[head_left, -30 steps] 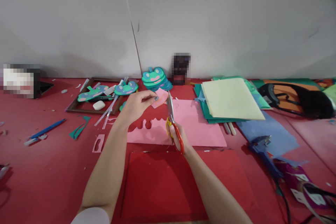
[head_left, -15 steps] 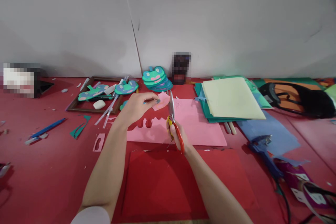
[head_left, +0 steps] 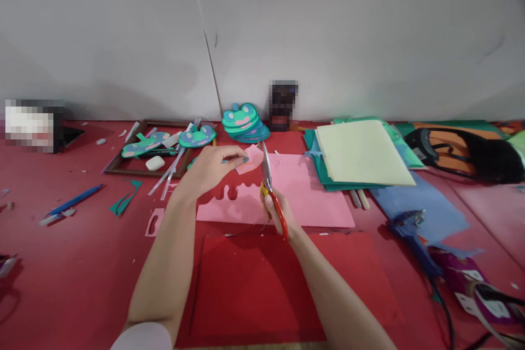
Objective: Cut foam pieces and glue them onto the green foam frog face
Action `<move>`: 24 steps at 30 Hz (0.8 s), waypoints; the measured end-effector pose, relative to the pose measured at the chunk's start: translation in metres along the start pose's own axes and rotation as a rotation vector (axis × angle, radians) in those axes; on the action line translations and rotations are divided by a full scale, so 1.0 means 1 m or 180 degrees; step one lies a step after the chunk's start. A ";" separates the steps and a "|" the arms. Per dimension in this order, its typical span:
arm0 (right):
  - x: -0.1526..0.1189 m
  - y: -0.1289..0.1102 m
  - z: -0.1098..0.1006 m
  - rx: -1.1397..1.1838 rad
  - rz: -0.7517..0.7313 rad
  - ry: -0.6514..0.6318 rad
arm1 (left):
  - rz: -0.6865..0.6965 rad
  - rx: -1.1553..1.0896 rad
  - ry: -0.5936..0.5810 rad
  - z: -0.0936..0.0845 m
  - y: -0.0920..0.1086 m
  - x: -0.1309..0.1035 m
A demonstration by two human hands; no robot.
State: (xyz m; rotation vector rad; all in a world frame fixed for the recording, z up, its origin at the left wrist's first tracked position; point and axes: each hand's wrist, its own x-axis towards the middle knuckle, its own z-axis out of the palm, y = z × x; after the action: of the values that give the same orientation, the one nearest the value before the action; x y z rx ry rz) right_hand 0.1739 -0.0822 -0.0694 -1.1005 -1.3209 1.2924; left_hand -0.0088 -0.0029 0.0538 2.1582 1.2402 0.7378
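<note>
Pinched between the fingertips of my left hand (head_left: 215, 168) is a small piece of pink craft foam (head_left: 252, 158). My right hand (head_left: 283, 213) grips a pair of scissors (head_left: 268, 178) with red and yellow handles, their blades pointing up and away. The blades stand right beside the piece's right edge; whether they touch it I cannot tell. Below both hands lies a larger pink sheet (head_left: 305, 191) with wavy cutouts along its left part. Nearer to me is a red foam sheet (head_left: 254, 284).
Green frog-face cutouts (head_left: 241, 120) are stacked by the wall. A brown frame (head_left: 117, 167) holds more cutouts and glue sticks. On the right lie stacked sheets (head_left: 365, 153), a blue glue gun (head_left: 418, 246) with its cable, and a black strap (head_left: 471, 158). A blue pen (head_left: 76, 199) rests left.
My left hand and the small pink piece have shifted slightly left. The scissor blades have also tilted a little to the left. Everything else looks the same.
</note>
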 end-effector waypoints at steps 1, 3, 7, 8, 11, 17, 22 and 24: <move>0.000 -0.001 0.000 0.0003 0.0004 0.0020 | 0.0000 0.0011 -0.0005 -0.001 0.001 0.000; 0.000 -0.002 0.001 0.0011 0.0010 0.0054 | -0.0006 0.0031 -0.0015 -0.001 0.001 0.000; 0.000 -0.002 0.001 0.0019 0.0016 0.0095 | -0.0020 0.0052 -0.0041 -0.002 0.000 0.000; -0.001 -0.002 0.001 0.0020 0.0015 0.0093 | -0.0025 0.0045 -0.0049 -0.002 -0.001 0.000; -0.001 -0.004 0.001 -0.0006 0.0039 0.0076 | -0.0054 -0.0007 -0.0059 -0.002 -0.002 0.000; -0.001 -0.004 0.001 -0.0016 0.0048 0.0168 | -0.0085 -0.0200 0.0012 -0.003 0.000 0.002; 0.001 0.001 0.000 -0.0020 0.0050 0.0266 | -0.0202 -0.0903 0.0080 0.007 0.002 0.007; 0.002 0.004 -0.001 0.0003 0.0028 0.0315 | -0.0320 -0.1148 0.0083 0.014 0.004 0.008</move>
State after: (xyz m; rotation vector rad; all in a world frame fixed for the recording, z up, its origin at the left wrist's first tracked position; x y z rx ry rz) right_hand 0.1745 -0.0795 -0.0730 -1.1562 -1.2431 1.2290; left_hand 0.0067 0.0004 0.0480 1.7871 1.1210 0.8745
